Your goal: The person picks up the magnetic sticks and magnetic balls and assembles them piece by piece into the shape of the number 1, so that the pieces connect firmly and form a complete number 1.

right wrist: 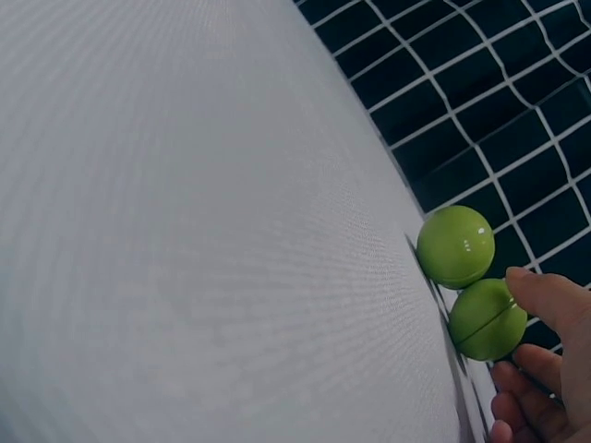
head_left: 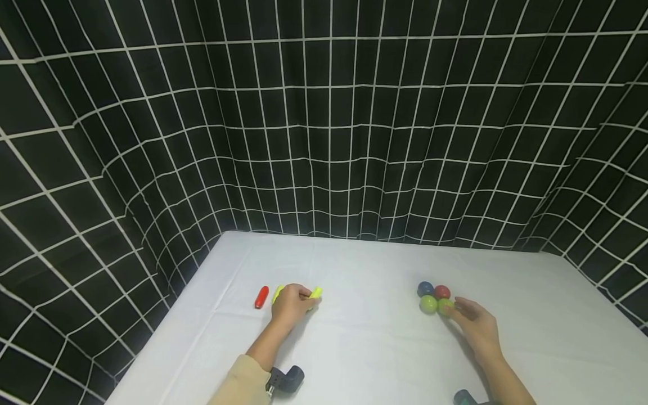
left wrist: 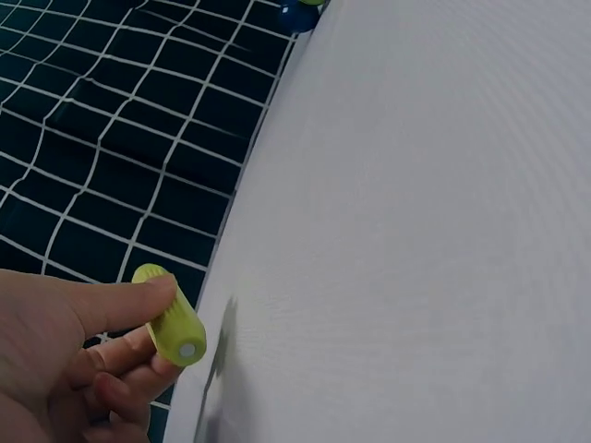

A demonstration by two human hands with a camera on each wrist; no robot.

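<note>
My left hand (head_left: 293, 306) pinches a yellow-green cylinder (head_left: 316, 292) between thumb and fingers; the left wrist view shows the cylinder (left wrist: 175, 318) tilted, its end with a pale dot facing the camera. Just left of that hand lies another yellow-green piece (head_left: 278, 293), partly hidden by it, and then a red cylinder (head_left: 261, 297). On the right, my right hand (head_left: 478, 329) has its thumb and a finger against opposite sides of a green ball (right wrist: 488, 319). That ball stands beside a second green ball (right wrist: 455, 246), with a blue ball (head_left: 426, 289) and a red ball (head_left: 442, 292) behind.
A white cloth covers the table (head_left: 364, 337). Behind it and along both sides hangs a black curtain with a white grid (head_left: 349, 140). The balls stand close together at the right, and the cylinders are at the left.
</note>
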